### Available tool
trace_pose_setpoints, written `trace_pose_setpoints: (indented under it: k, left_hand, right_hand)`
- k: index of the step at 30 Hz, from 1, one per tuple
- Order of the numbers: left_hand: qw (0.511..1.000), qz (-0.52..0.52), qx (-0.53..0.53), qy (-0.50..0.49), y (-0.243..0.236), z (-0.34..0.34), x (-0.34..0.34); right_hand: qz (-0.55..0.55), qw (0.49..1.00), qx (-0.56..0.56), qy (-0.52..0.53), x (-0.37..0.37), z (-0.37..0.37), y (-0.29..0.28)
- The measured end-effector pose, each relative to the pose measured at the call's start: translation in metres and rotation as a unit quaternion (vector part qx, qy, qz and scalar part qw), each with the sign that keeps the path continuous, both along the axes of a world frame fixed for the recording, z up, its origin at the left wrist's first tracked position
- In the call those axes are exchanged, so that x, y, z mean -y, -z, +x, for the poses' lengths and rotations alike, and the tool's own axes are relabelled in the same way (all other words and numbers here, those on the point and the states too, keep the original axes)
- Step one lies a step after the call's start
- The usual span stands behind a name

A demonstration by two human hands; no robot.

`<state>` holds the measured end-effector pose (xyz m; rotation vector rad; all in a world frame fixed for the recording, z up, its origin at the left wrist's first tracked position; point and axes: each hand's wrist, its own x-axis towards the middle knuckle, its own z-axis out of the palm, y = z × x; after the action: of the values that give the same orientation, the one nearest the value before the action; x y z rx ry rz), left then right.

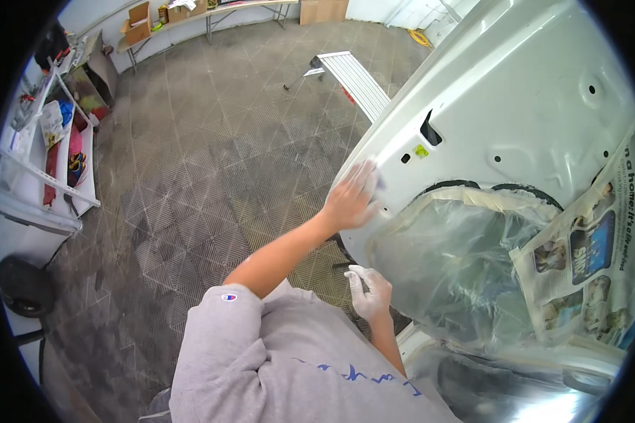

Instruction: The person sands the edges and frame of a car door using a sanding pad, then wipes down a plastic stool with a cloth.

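Note:
My left hand (355, 195), white with dust over the fingers, lies against the edge of a pale green-white vehicle door (466, 113). Its fingers are slightly blurred and stretched along the panel. A greyish-violet patch shows at the fingertips, too smeared to name. Lower down, my right hand (370, 292) hovers beside the door's near edge, coated in white dust. Its thumb and fingers are loosely bent and apart, with nothing visible between them. Clear plastic film (458, 261), edged with masking tape, covers the lower door, and a newspaper sheet (578, 247) hangs over its right part.
A metal work platform (353, 81) stands beyond the door on the patterned tile floor (190, 162). White shelving (77, 162) with supplies lines the left, above a black wheel (26, 285). At the back are a table (226, 8) and a cardboard box (137, 25).

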<state>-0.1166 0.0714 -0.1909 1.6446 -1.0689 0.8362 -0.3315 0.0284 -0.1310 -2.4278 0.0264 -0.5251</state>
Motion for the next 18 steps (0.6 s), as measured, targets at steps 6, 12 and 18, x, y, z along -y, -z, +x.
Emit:
trace_pose_setpoints:
  k: [6, 12, 18]
  left_hand:
    - [0.999, -0.022, 0.022, 0.013, -0.065, 0.003, 0.0]
    - [0.998, 0.02, -0.051, -0.035, 0.028, -0.022, 0.005]
    - [0.998, 0.002, -0.048, -0.034, 0.012, -0.023, 0.014]
  right_hand:
    - [0.0, 1.0, 0.015, -0.004, 0.005, 0.002, 0.006]
    - [0.0, 1.0, -0.015, -0.017, 0.003, 0.008, 0.002]
    - [0.033, 0.998, -0.045, 0.021, 0.012, -0.011, 0.012]
